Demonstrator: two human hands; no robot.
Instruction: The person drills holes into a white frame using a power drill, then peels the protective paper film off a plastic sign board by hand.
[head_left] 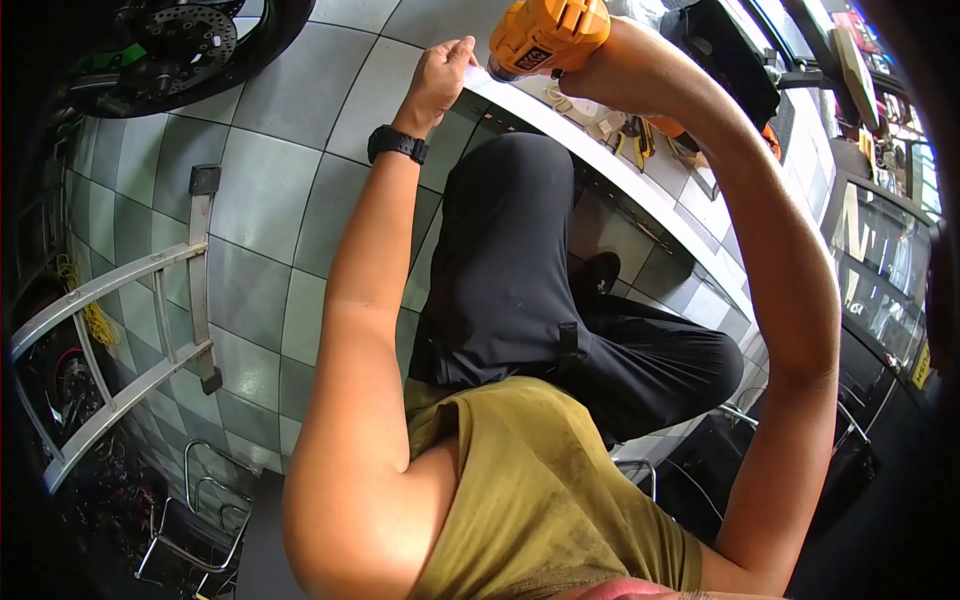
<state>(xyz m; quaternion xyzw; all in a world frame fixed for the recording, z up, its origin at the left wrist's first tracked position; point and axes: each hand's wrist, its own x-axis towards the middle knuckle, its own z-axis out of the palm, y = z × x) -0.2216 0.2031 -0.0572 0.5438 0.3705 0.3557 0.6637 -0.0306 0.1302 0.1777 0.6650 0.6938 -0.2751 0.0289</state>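
Note:
At the top of the head view, my right hand (612, 72) is wrapped around an orange power drill (550, 35). The drill's front end points left and down, close to the near end of a long white strip (590, 150). My left hand (437, 82), wearing a black watch, has its fingers closed at that same end of the strip, just left of the drill. The fingertips are partly hidden, and I cannot make out a bit at the drill's nose. The strip runs diagonally past my knee toward the lower right.
Beyond the strip lie pliers (637, 140) and a black bag (725, 70). A motorcycle wheel (190, 50) stands at the upper left. On the left is a metal ladder (165, 300), with a chair (205, 520) below it. A glass cabinet (880, 270) stands at the right.

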